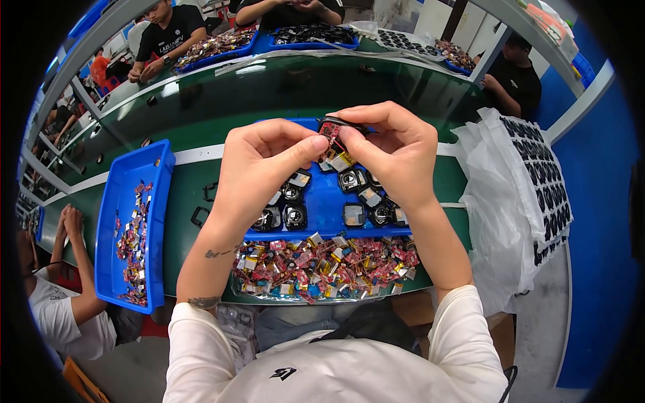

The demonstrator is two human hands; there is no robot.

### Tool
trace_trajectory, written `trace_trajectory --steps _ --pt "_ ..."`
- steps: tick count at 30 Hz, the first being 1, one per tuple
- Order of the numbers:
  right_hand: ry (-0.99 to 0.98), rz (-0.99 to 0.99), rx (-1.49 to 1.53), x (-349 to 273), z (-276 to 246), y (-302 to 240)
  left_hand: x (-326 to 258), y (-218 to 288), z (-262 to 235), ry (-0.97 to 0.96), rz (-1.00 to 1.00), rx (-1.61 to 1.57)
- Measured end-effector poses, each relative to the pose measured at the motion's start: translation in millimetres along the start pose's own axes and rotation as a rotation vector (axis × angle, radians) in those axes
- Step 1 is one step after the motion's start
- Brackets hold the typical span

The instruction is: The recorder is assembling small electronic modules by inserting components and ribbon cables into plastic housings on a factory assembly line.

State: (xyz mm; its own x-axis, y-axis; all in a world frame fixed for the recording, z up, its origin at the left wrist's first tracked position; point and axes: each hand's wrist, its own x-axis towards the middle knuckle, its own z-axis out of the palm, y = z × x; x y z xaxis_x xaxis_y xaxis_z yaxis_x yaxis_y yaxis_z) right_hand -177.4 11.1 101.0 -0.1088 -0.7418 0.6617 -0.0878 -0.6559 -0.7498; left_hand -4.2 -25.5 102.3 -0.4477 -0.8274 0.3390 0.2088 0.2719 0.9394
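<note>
Above the blue tray [324, 201], mid-bench, both hands work on one small assembly: a red circuit board [330, 131] with a black casing [351, 123] behind it. Left hand [269, 153] pinches the board's left side, thumb on the near face; right hand [393, 144] has its thumb at the right edge, fingers curled round the casing. Both grips narrow, nothing else held. Yellow-and-silver cell [342, 161] shows just below the board; can't tell if it's wired to it. Tray carries rounded-square black device housings [294, 216] in two clusters, left and right, bare blue between. Nearer the body, against the tray's near edge: a heap of red boards with cells [322, 269] in a clear container. Left on the green bench [183, 201]: a deep blue bin [158, 228], partly filled with similar boards [134, 245]; black open frame [199, 216] lies between bin and left forearm. Right: white foam sheets [494, 181] stacked, rows of black parts [552, 196] on top. Co-worker in a white shirt [64, 322] sits far left; others across the green conveyor [201, 101].
</note>
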Motion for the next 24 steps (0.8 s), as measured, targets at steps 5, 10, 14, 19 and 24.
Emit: trace_trajectory --steps 5,10,14,19,24 --pt "-0.058 0.079 0.077 1 1 -3 1 -2 1 0.078 0.014 0.029" --pt "-0.022 0.118 0.072 2 4 -2 7 -9 5 0.182 0.08 0.071" --pt "-0.039 0.204 0.151 6 3 -6 11 -12 2 0.125 0.08 0.136" --pt "-0.071 0.181 0.066 4 -4 6 17 -19 -2 0.072 0.087 0.188" --pt "0.005 0.044 -0.398 14 -21 18 66 -34 -67 0.181 -0.058 0.446"
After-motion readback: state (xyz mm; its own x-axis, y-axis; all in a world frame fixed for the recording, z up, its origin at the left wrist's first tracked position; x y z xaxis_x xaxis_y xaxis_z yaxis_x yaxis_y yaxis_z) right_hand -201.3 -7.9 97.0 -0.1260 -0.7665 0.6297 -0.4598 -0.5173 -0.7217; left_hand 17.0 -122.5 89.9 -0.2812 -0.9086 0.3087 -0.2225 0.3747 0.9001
